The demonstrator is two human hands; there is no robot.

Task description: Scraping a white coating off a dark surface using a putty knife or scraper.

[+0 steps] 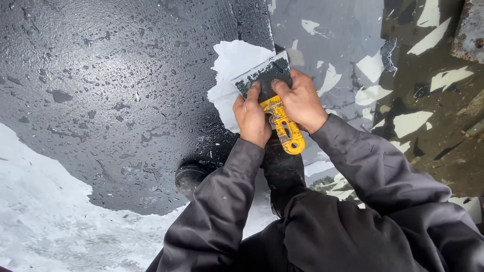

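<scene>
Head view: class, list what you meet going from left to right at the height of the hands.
Wet black-coated surface → bare white patch → left hand → yellow scraper handle → right hand → ground with peeled flakes.

Scraper (275, 95): yellow handle, dark smeared blade. Panel (116, 90): glossy black, blistered; white bare patch (229, 63). Sleeves (222, 201) grey.
</scene>
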